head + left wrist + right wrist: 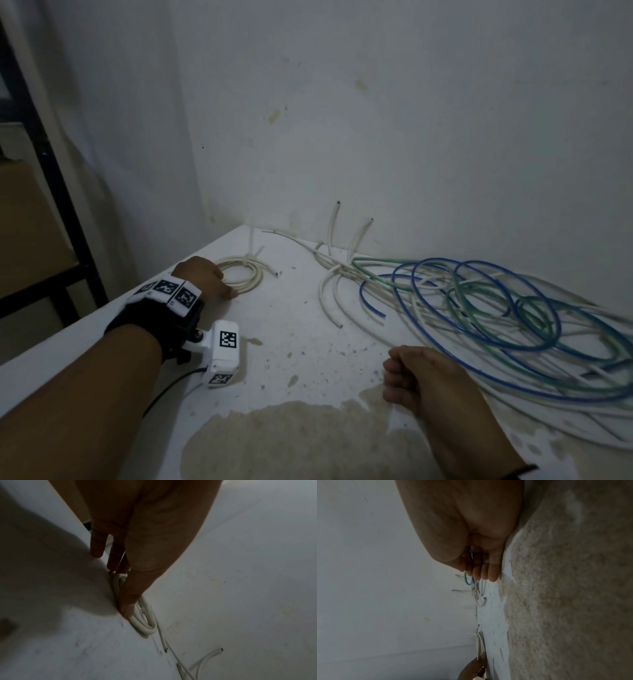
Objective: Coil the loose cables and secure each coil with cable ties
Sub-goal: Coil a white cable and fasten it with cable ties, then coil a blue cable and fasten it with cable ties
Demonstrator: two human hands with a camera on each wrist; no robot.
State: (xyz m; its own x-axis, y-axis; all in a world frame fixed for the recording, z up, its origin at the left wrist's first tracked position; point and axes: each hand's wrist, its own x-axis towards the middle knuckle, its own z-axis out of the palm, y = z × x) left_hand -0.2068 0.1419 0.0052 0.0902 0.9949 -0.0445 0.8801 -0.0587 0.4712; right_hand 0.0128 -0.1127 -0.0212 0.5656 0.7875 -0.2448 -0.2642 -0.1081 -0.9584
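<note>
A small white cable coil (245, 274) lies on the white table (291, 325) near the back left corner. My left hand (209, 279) rests on the coil's near left side with straight fingers. In the left wrist view the left hand (123, 589) touches the coil (145, 623) with its thumb and fingertips. A loose tangle of blue, green and white cables (479, 308) spreads over the right of the table. My right hand (407, 377) sits on the table in front of the tangle, curled into a fist (479, 572) with nothing visibly held.
Walls close off the table at the back and the left. A large brownish stain (291, 438) covers the table's near middle. Two white cable ends (334, 222) stick up against the back wall. A dark metal rack (51, 192) stands beyond the table's left edge.
</note>
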